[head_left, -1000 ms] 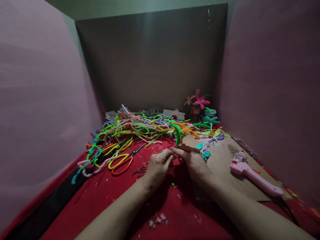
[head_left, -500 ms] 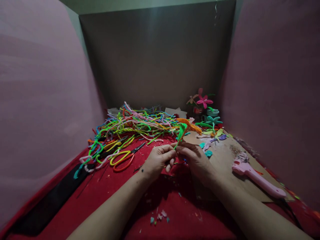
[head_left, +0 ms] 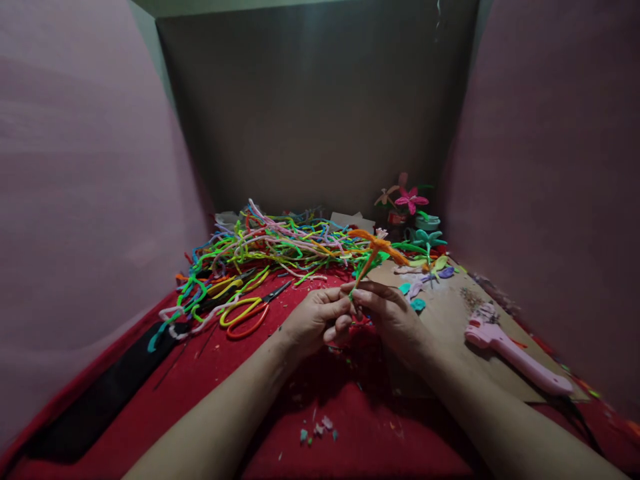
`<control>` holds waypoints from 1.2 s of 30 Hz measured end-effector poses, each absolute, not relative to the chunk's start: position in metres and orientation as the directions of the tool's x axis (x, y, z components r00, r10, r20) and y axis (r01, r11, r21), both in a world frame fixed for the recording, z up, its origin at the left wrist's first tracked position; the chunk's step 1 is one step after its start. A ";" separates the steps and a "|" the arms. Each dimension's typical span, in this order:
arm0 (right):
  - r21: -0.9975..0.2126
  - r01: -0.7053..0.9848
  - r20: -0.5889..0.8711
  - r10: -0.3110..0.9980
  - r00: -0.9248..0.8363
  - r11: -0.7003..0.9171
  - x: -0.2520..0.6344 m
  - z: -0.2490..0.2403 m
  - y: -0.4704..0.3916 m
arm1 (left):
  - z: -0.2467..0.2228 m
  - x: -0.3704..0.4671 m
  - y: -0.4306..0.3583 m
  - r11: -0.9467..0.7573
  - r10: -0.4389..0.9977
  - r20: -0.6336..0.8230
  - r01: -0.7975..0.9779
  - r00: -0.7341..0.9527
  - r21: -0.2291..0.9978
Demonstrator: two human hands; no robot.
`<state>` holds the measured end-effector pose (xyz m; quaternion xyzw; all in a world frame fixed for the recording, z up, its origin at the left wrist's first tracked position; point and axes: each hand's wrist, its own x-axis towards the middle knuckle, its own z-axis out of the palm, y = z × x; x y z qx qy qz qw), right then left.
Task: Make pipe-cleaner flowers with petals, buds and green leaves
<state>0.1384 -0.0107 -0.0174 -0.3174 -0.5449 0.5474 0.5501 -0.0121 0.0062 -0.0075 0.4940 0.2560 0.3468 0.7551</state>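
An orange pipe-cleaner flower (head_left: pixel 379 247) with a pale pink centre and a green leaf behind its stem stands upright between my hands. My left hand (head_left: pixel 323 317) pinches the green lower stem from the left, with the fingers curled. From the other side, the thumb and fingers of my right hand (head_left: pixel 390 317) close on the same stem. Both sets of fingertips meet there and hide the stem's lower end. Beyond the hands lies a tangled pile of coloured pipe cleaners (head_left: pixel 280 243).
Scissors (head_left: pixel 250 313) with red and yellow handles lie left of my hands, near pliers (head_left: pixel 225 293). A pink glue gun (head_left: pixel 515 357) rests on a cardboard sheet (head_left: pixel 445 367) at right. Finished flowers (head_left: pixel 413 199) stand at the back. Scraps (head_left: pixel 320 430) dot the red cloth.
The flower has turned on its stem: its orange petals now face me more, and the green leaf has gone round behind them. Both hands keep their pinch in nearly the same place.
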 end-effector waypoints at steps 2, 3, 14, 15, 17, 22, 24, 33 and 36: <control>-0.946 -0.237 0.266 0.948 -0.173 0.222 0.138 -0.018 -0.010 | -0.008 -0.013 0.007 0.282 0.766 -0.052 -0.261 0.641 0.923; -0.943 -0.233 0.277 0.947 -0.161 0.236 0.138 -0.019 -0.010 | -0.009 -0.013 0.007 0.281 0.763 -0.055 -0.253 0.644 0.926; -0.948 -0.287 0.135 0.991 0.016 0.133 0.131 -0.027 -0.004 | -0.013 -0.006 0.005 -0.053 0.880 0.034 0.026 0.474 0.998; -0.952 -0.283 0.115 0.993 0.035 0.120 0.131 -0.028 -0.004 | -0.014 -0.005 0.004 -0.142 0.900 0.090 0.091 0.426 0.986; -0.958 -0.265 0.094 0.993 0.070 0.109 0.129 -0.028 -0.005 | -0.018 -0.005 0.002 -0.334 0.909 0.244 0.241 0.338 0.911; -0.966 -0.060 0.242 0.962 0.126 0.251 0.125 -0.023 -0.012 | -0.021 -0.008 0.001 -0.494 0.865 0.403 0.372 0.298 0.786; -0.965 -0.023 0.260 0.961 0.089 0.263 0.125 -0.020 -0.014 | -0.020 -0.008 0.002 -0.406 0.892 0.315 0.272 0.323 0.872; -0.967 -0.040 0.251 0.967 -0.048 0.250 0.130 -0.018 -0.012 | -0.014 -0.008 0.008 0.173 0.828 -0.048 -0.172 0.559 0.970; -0.946 -0.001 0.322 0.943 -0.084 0.323 0.131 -0.017 -0.013 | -0.016 -0.011 0.009 0.314 0.758 -0.065 -0.275 0.649 0.909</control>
